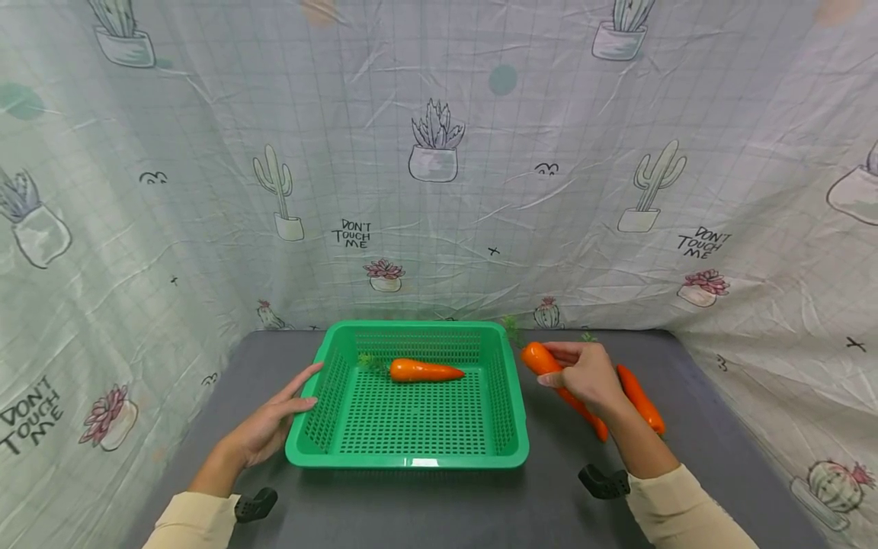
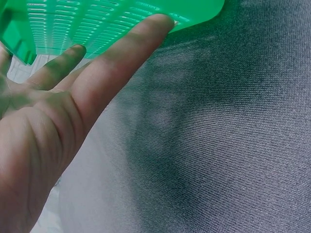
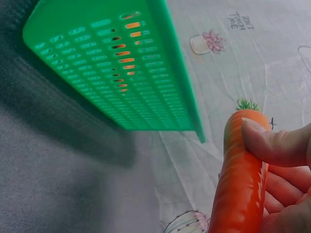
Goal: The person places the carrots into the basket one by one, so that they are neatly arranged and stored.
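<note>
A green plastic basket [image 1: 411, 461] with slotted walls stands in the middle of the table. Inside it lies one orange carrot [image 1: 421, 371] with a leafy green top, its tip to the right. My left hand [image 1: 270, 423] touches the basket's left side with straight, spread fingers; in the left wrist view its fingertips [image 2: 160, 22] are at the slotted wall. To the right of the basket, my right hand [image 1: 583, 374] pinches a second carrot [image 3: 240, 179] near its thick leafy end, thumb on one side and fingers behind. That carrot slants, tip toward me.
Another carrot [image 1: 641, 400] lies on the grey table [image 1: 411, 511] to the right, partly behind my right hand. A printed curtain [image 1: 480, 206] with cactus drawings hangs at the back and both sides of the table.
</note>
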`<state>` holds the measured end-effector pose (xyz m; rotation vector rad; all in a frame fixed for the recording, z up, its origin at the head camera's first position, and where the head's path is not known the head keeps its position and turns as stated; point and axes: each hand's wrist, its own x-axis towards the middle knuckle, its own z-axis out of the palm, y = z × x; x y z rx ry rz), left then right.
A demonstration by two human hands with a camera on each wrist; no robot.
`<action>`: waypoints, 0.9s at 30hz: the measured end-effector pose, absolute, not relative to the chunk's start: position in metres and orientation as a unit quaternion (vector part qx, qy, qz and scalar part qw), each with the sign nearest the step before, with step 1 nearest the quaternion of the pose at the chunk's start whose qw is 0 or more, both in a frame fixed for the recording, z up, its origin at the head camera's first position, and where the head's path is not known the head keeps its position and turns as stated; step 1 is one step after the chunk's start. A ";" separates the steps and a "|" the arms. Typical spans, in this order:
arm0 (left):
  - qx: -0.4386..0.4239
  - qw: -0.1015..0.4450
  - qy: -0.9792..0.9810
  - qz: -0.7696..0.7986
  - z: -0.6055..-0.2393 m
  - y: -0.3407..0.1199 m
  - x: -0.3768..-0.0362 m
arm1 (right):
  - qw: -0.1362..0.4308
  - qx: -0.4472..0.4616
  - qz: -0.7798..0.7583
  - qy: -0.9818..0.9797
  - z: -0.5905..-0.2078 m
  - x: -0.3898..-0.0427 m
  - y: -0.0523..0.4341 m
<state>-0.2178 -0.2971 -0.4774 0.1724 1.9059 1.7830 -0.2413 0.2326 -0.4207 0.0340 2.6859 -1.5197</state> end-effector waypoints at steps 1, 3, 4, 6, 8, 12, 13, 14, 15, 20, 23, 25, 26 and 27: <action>0.063 0.261 0.703 0.659 -0.477 -0.297 -0.218 | 0.029 0.009 -0.492 0.870 -0.420 -0.241 0.232; 0.062 0.262 0.703 0.659 -0.477 -0.296 -0.217 | 0.031 0.004 -0.493 0.869 -0.418 -0.241 0.231; 0.062 0.262 0.703 0.658 -0.477 -0.296 -0.217 | 0.033 0.002 -0.495 0.868 -0.417 -0.241 0.230; 0.062 0.261 0.705 0.657 -0.478 -0.296 -0.217 | 0.035 -0.005 -0.499 0.866 -0.416 -0.241 0.228; 0.061 0.259 0.706 0.657 -0.478 -0.296 -0.218 | 0.039 -0.010 -0.503 0.863 -0.415 -0.242 0.227; 0.060 0.258 0.705 0.658 -0.479 -0.297 -0.218 | 0.045 -0.013 -0.507 0.861 -0.413 -0.243 0.224; 0.060 0.258 0.705 0.658 -0.479 -0.297 -0.218 | 0.047 -0.013 -0.507 0.861 -0.413 -0.244 0.224; 0.061 0.258 0.705 0.658 -0.479 -0.297 -0.217 | 0.049 -0.014 -0.507 0.861 -0.412 -0.244 0.223; 0.060 0.257 0.705 0.658 -0.479 -0.297 -0.217 | 0.051 -0.014 -0.506 0.861 -0.411 -0.244 0.223; 0.057 0.256 0.706 0.658 -0.479 -0.297 -0.217 | 0.062 -0.022 -0.510 0.858 -0.407 -0.245 0.220; 0.056 0.255 0.706 0.658 -0.479 -0.297 -0.217 | 0.066 -0.027 -0.513 0.856 -0.405 -0.244 0.217; 0.057 0.255 0.705 0.659 -0.479 -0.297 -0.217 | 0.067 -0.029 -0.513 0.855 -0.403 -0.245 0.214; 0.057 0.255 0.706 0.659 -0.479 -0.296 -0.217 | 0.067 -0.029 -0.513 0.855 -0.402 -0.245 0.213; 0.058 0.255 0.707 0.657 -0.479 -0.296 -0.217 | 0.067 -0.031 -0.513 0.855 -0.402 -0.245 0.212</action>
